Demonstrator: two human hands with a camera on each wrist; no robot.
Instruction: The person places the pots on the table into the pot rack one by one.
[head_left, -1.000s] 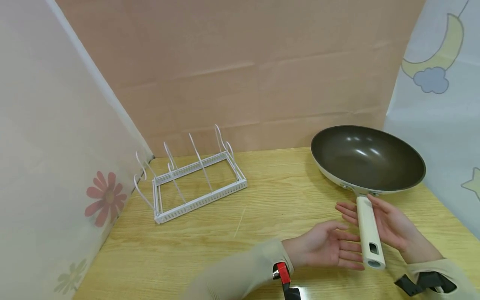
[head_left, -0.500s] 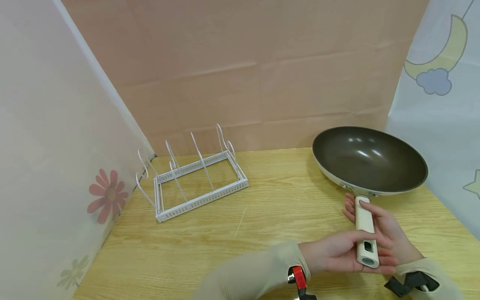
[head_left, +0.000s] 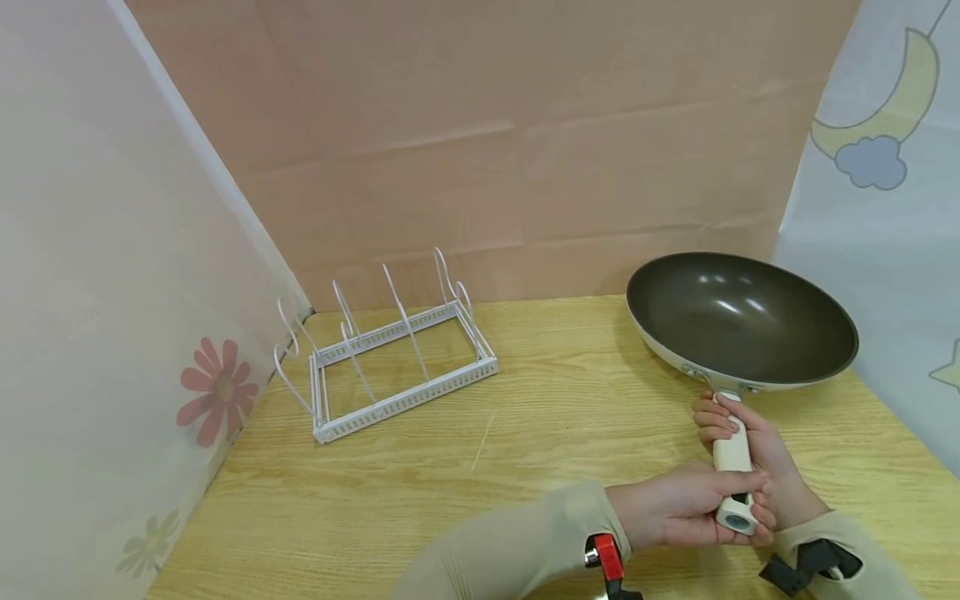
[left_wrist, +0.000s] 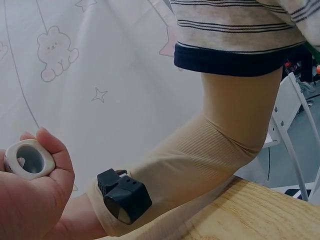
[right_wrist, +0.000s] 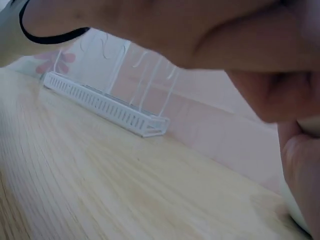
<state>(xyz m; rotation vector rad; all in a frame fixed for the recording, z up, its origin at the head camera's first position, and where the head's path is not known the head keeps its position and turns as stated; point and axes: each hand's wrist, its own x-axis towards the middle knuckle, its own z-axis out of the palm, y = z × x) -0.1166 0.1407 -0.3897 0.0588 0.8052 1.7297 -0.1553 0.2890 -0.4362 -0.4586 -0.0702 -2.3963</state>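
A frying pan [head_left: 738,325] with a dark inside and pale outside sits at the right of the head view, its cream handle [head_left: 731,454] pointing toward me. My right hand [head_left: 776,471] grips the handle near the pan, thumb on top and fingers wrapped around from below. Nearer the handle's end, my left hand [head_left: 686,504] grips it too, thumb across the top. The left wrist view shows the hollow handle end [left_wrist: 49,165] surrounded by fingers. In the right wrist view, hands fill the top and hide most of the handle.
A white wire rack [head_left: 405,402] with upright dividers stands at the left on the wooden table [head_left: 555,417]. A brown backdrop [head_left: 510,167] rises behind. Printed sheets flank both sides, with a flower [head_left: 217,392] on the left one.
Both hands, with fingers extended beside the handle a second ago, have closed around it. The left hand has moved right to reach it. The pan's bowl stays about in place.
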